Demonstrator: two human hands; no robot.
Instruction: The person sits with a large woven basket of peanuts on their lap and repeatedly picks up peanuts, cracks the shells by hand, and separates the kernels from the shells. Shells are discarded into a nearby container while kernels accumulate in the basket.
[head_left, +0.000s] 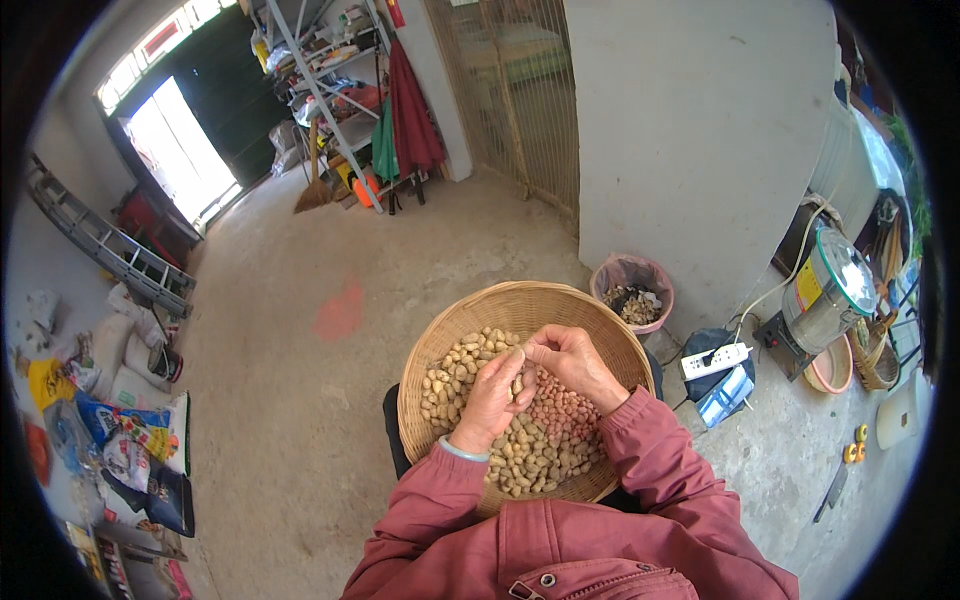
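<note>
A round wicker basket (435, 330) rests on my lap. Unshelled peanuts (457, 375) fill its left and near parts, and shelled reddish peanut kernels (564, 412) lie at the right. Above them my left hand (491, 397), with a pale bangle at the wrist, has its fingers curled around one or more peanuts in the shell (517, 384). The thumb and forefinger of my right hand (566, 358) are pinched together, meeting the left fingertips. What lies between the fingertips is too small to make out.
A lined bin (600, 283) with shells stands just beyond the basket. To the right are a power strip (716, 361), a clear-walled appliance (821, 300), a plastic basin (829, 367) and a knife (831, 491) on the floor. Bags (135, 427) and a ladder (112, 240) line the left wall.
</note>
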